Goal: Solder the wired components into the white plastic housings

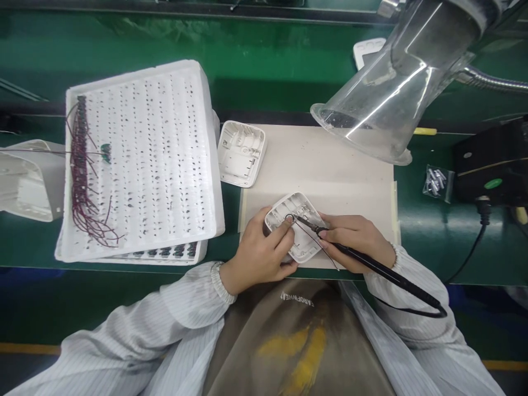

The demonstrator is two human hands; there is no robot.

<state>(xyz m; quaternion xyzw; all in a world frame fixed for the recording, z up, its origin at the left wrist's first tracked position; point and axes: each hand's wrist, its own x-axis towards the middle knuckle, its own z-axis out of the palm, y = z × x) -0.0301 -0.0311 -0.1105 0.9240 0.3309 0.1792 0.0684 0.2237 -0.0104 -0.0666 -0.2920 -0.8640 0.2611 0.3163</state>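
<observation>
My left hand (264, 247) grips the left side of a white plastic housing (306, 246), its fingertips by a small round part (290, 218) inside. The housing lies tilted, open side up, near the table's front edge. In my right hand (357, 242) is a black soldering iron (371, 263), held like a pen, its tip at the round part. Thin dark wires run from that part down to the right, under the iron. A second white housing (242, 154), open side up, lies behind and to the left.
White foam trays (144, 165) are stacked at left, with dark red wires (82, 181) on top. Beside them is a white bin (37, 179). A clear funnel hood (371, 93) hangs at upper right. A black device (493, 165) and a small bag (438, 183) are at right.
</observation>
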